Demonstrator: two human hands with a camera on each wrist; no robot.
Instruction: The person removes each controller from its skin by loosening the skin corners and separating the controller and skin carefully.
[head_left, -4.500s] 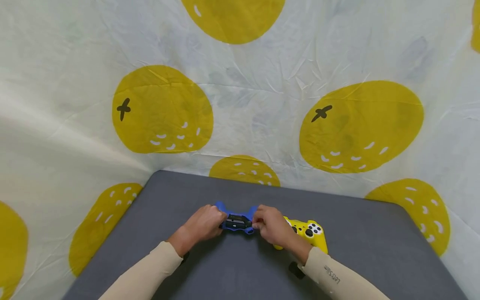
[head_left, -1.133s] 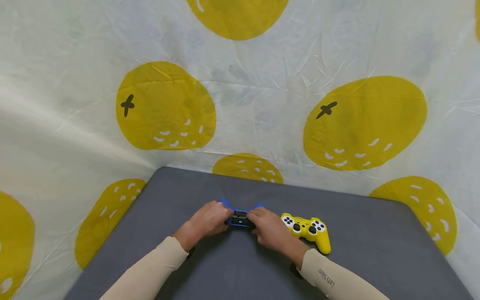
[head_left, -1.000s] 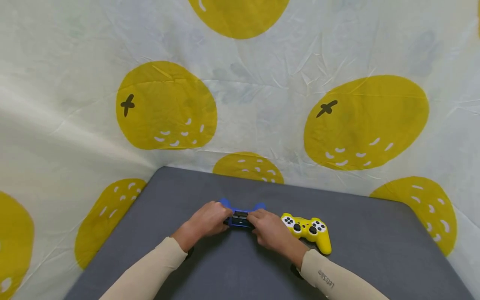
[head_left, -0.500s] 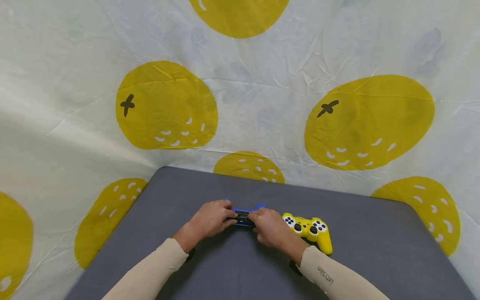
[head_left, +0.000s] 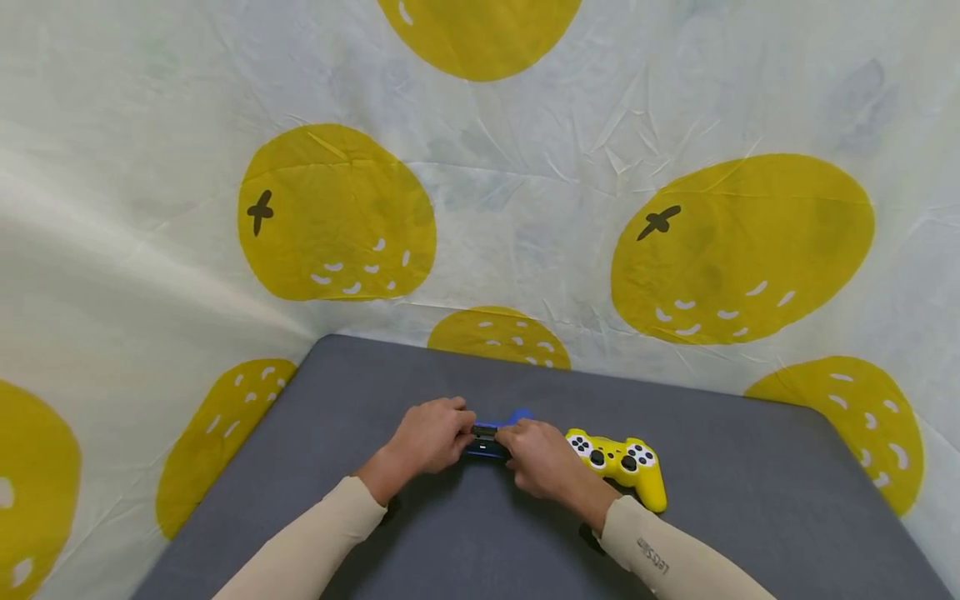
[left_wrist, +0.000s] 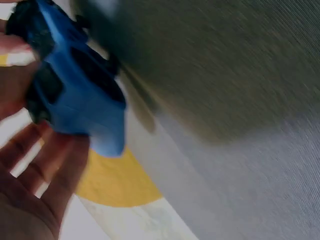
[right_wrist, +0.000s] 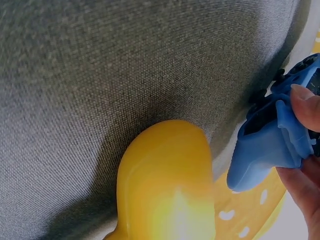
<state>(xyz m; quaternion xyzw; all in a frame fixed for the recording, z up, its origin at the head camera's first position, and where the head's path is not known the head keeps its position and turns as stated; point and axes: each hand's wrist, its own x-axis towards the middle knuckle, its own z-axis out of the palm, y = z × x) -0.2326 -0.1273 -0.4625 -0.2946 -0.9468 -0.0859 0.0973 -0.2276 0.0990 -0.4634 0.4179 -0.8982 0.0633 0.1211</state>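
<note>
Both hands hold a black game controller (head_left: 484,448) with a blue cover, just above the grey table. My left hand (head_left: 429,437) grips its left end, with thumb and fingertips at the edge. In the left wrist view the blue cover (left_wrist: 82,102) has dark openings, and thumbsticks point toward the table. My right hand (head_left: 546,460) pinches the right end; in the right wrist view its thumb (right_wrist: 306,106) presses on the cover's edge. Fingers hide much of both ends. A yellow game controller (head_left: 651,487) lies to the right, partly behind the right hand.
The dark grey cloth-covered tabletop (head_left: 465,542) spreads under the hands. Behind and to the left hangs a white curtain (head_left: 517,242) printed with large yellow fruit, meeting the table's far edge.
The left hand's fingers lifted and spread, then settled on the controller's left end slightly farther right, covering its left blue grip. The right hand has barely moved lately; both hands are closer together than 4.5 seconds ago.
</note>
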